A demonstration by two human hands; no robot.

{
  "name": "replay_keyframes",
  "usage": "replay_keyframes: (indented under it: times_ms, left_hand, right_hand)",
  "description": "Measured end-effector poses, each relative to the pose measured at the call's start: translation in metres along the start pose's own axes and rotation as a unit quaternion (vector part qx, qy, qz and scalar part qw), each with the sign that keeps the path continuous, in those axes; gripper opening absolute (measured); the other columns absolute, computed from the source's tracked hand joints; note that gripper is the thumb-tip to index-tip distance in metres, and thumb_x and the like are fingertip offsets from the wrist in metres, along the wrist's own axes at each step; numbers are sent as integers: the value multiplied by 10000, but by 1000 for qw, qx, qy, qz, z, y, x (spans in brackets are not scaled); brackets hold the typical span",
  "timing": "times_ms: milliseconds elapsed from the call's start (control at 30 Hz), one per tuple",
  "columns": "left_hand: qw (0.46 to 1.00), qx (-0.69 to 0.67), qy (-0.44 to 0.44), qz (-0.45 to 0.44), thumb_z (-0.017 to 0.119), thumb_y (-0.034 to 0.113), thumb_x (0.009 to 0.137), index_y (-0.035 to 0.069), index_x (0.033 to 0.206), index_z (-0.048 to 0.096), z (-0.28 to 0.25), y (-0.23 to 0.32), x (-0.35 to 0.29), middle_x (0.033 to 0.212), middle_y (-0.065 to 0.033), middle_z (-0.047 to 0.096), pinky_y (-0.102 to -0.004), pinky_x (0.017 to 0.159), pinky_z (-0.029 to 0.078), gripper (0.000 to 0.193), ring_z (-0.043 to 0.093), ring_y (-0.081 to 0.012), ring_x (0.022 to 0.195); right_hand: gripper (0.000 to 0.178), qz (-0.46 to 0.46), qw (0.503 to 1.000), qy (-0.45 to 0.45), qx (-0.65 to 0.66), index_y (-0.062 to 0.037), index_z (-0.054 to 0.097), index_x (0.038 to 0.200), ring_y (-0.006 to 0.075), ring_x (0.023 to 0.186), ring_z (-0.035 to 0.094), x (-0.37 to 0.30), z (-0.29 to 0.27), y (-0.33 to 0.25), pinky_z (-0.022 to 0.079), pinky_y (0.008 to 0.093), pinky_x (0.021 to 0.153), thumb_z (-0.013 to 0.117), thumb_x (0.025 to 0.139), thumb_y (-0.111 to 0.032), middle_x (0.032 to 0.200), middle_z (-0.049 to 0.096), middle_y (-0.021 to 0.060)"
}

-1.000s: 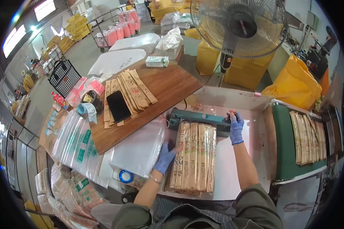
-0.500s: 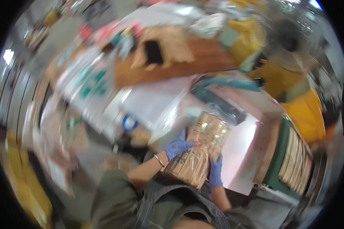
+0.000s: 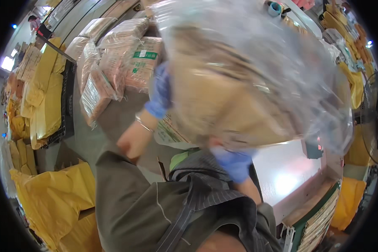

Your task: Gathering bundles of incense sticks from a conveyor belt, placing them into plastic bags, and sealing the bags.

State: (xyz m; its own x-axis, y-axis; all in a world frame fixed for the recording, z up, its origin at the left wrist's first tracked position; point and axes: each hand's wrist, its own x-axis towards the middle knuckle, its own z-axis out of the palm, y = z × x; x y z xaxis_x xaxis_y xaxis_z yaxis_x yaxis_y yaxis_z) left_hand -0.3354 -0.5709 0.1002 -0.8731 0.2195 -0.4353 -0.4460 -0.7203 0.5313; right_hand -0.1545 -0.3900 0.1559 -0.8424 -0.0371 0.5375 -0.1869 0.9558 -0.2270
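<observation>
A large clear plastic bag point(image 3: 315, 84) with brown paper packs point(image 3: 206, 96) inside is raised in front of me, smeared by motion. At its left side, my gloved left hand point(image 3: 160, 90) grips the edge, its fingers mostly hidden behind the bag. My gloved right hand point(image 3: 233, 161) is closed on the bag's lower edge, with bare fingertips showing through the blue glove. The bag hides much of the bench beyond it.
Several plastic-wrapped packs point(image 3: 113, 52) are piled on the floor to the left. Yellow sacks point(image 3: 46, 105) stand farther left, and another yellow sack point(image 3: 59, 197) lies near my left side. A white work surface point(image 3: 285, 180) and a tray of brown paper packs point(image 3: 319, 222) are at my right.
My view has swung left, bringing the floor packs and yellow sacks in. My hands, earlier low on a brown plastic-wrapped pack, are now spread apart on the large raised bag.
</observation>
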Motion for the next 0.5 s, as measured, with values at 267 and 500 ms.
replay_keyframes:
  times_ms: [267,500]
  left_hand:
    - [693,685,-222,-46,576,106,779,35,1184,470,-74,86,-2,1104,-73,546,-313,886,427,425,542,-224,968]
    - [449,834,-262,186,585,10,662,48,1309,349,-110,47,6,1315,-164,389,-345,914,419,691,478,-333,1085]
  right_hand:
    - [630,105,875,55,470,-18,450,1175,283,867,575,-25,166,-31,469,393,764,701,665,-290,982,576,143]
    - [851,133,886,-390,213,27,189,1334,410,1129,399,-106,313,-21,344,466,929,656,670,-228,1200,385,284]
